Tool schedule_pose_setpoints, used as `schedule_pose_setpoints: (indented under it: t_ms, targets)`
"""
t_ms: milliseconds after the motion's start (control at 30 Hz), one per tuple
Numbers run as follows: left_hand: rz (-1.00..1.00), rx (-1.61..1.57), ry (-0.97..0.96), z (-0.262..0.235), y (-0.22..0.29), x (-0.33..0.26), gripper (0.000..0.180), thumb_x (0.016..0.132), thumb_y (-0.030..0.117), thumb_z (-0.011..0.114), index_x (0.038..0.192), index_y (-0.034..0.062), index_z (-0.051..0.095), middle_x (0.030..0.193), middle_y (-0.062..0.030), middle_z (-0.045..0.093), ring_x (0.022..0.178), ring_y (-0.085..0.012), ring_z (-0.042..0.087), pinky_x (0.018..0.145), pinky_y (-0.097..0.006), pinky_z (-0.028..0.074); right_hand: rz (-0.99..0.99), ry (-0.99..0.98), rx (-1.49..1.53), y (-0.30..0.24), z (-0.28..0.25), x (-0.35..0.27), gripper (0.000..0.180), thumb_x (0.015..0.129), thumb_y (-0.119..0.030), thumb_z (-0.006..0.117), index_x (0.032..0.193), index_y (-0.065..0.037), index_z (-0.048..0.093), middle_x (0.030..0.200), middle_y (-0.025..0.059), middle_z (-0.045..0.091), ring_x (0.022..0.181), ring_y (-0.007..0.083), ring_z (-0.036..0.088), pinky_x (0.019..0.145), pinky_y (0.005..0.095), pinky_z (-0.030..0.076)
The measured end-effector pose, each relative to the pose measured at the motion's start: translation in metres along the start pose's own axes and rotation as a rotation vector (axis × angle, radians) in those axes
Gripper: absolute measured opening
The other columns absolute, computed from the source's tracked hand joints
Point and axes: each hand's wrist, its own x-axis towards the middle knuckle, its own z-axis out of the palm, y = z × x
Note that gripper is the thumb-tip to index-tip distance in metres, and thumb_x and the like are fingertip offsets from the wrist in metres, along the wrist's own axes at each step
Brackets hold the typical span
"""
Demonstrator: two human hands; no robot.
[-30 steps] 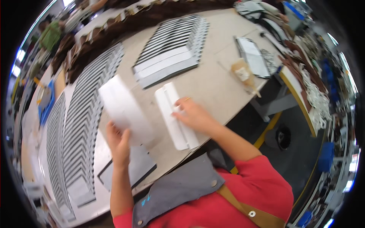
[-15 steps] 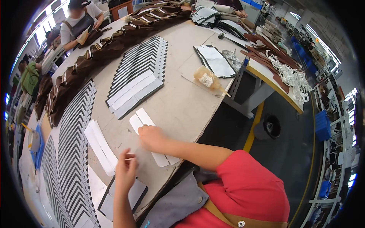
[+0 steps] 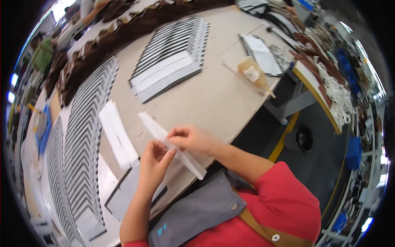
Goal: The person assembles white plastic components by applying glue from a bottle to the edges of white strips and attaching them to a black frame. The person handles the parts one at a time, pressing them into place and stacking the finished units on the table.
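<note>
A long white strip (image 3: pixel 153 126), seen nearly edge-on, is raised just off the table and slants between my hands. My right hand (image 3: pixel 190 138) pinches its middle from the far side. On the near side my left hand (image 3: pixel 156 159) has thumb and fingers closed on the same strip. Left of them lies a pile of white strips (image 3: pixel 118 133). Partly under my left forearm is a grey panel with black edges (image 3: pixel 125 195).
Overlapping rows of black-edged panels (image 3: pixel 88 144) cover the table's left; another fanned stack (image 3: pixel 173 49) lies farther back. A squeeze bottle (image 3: pixel 252 73) rests near the right edge. Brown pieces (image 3: pixel 135 31) line the far side. A bin (image 3: pixel 300 139) stands on the floor.
My right hand has lifted the strip from the table and tipped it on edge. My left hand has come across to grip it. The whole view has shifted.
</note>
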Motion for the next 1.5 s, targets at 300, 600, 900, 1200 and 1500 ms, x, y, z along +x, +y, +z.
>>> schedule_pose_setpoints:
  t_ms: [300,600,900,1200,1500]
  targets:
    - [-0.041,-0.066,-0.017,-0.001,0.005,-0.005,0.026,0.080,0.012,0.066,0.091,0.0025,0.045,0.084,-0.0050,0.057,0.077,-0.0099,0.056,0.067,-0.021,0.045,-0.017,0.018,0.088,0.001,0.003,-0.009,0.020,0.084,-0.017,0.059,0.094,0.001,0.060,0.086,0.0042,0.061,0.080,0.0100,0.058,0.070,0.0248,0.049]
    - [-0.043,-0.153,-0.014,-0.001,-0.002,-0.002,0.012,0.085,0.010,0.055,0.090,0.0015,0.047,0.088,-0.0100,0.060,0.082,-0.0133,0.059,0.075,-0.026,0.048,-0.215,0.143,-0.144,0.005,0.007,-0.011,0.014,0.086,-0.013,0.053,0.088,0.000,0.057,0.079,0.0016,0.057,0.075,0.0074,0.054,0.066,0.0228,0.046]
    - [-0.045,-0.301,-0.046,0.000,0.016,-0.008,0.014,0.087,0.009,0.052,0.097,-0.0004,0.049,0.095,-0.0123,0.061,0.087,-0.0159,0.059,0.079,-0.028,0.049,-0.360,0.275,-0.239,0.003,-0.007,-0.020,0.004,0.083,-0.006,0.052,0.082,-0.002,0.054,0.079,0.0013,0.054,0.071,0.0072,0.053,0.062,0.0223,0.046]
    - [0.011,-0.226,-0.007,0.000,-0.001,-0.011,0.009,0.086,0.007,0.054,0.091,0.0014,0.049,0.080,-0.0030,0.058,0.074,-0.0073,0.054,0.068,-0.023,0.045,-0.456,0.202,-0.326,-0.001,0.005,-0.020,0.003,0.082,-0.004,0.054,0.081,-0.001,0.053,0.081,0.0034,0.054,0.069,0.0114,0.054,0.059,0.0243,0.048]
    - [-0.102,-0.457,0.287,-0.052,-0.026,-0.019,0.011,0.085,0.009,0.053,0.092,0.0033,0.048,0.078,-0.0045,0.060,0.067,-0.0096,0.056,0.060,-0.023,0.044,-0.480,0.676,-0.091,-0.040,-0.105,-0.030,0.011,0.086,-0.013,0.050,0.085,-0.003,0.053,0.074,0.0039,0.055,0.064,0.0128,0.055,0.054,0.0280,0.049]
